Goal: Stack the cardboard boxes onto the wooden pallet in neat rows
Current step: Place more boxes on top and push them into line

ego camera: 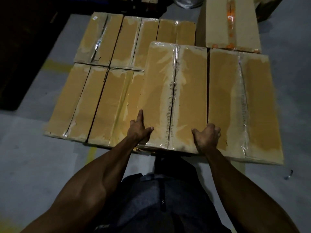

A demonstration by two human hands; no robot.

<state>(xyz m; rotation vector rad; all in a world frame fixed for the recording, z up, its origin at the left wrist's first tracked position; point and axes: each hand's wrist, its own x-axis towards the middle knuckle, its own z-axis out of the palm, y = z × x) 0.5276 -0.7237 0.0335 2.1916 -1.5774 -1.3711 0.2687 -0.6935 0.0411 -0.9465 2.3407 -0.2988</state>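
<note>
The head view looks down on long rectangular cardboard boxes, brown and sealed with shiny clear tape along their middle seams. In the centre of the frame the held box (pixel 175 95) stands higher than the lower boxes (pixel 94 101) at the left, which lie flat side by side in two rows. The left hand (pixel 140 128) lies on the near left edge of the held box, the index finger straight along the edge and the thumb spread on the top. The right hand (pixel 207 137) grips the near right corner, fingers curled over the side and thumb on the top. The two hands are apart, one at each side. Just beside it on the right is another box (pixel 244 105) of the same shape, its tape wrinkled. In the upper right a paler box (pixel 230 24) carries an orange strip. The pallet is hidden under the boxes. The floor (pixel 30 148) is smooth and grey, with faded yellow marks.
</note>
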